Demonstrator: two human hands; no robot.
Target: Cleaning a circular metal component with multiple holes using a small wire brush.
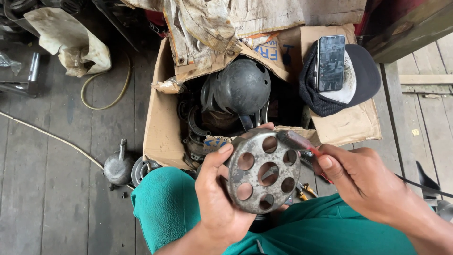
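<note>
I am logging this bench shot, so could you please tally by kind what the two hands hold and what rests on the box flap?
Perforated metal discs, in the left hand: 1
Red-handled brushes, in the right hand: 1
Caps on the cardboard box flap: 1
Phones on the cap: 1
Total: 4

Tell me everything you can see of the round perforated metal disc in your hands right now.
The round grey metal disc looks worn and grimy, pierced by one central hole ringed by six more. It is tilted, face toward the camera, above the teal-clad lap, before the cardboard box. The left hand has it in its grip, thumb on the rim; the right hand presses a red-handled brush to its upper edge.
</note>
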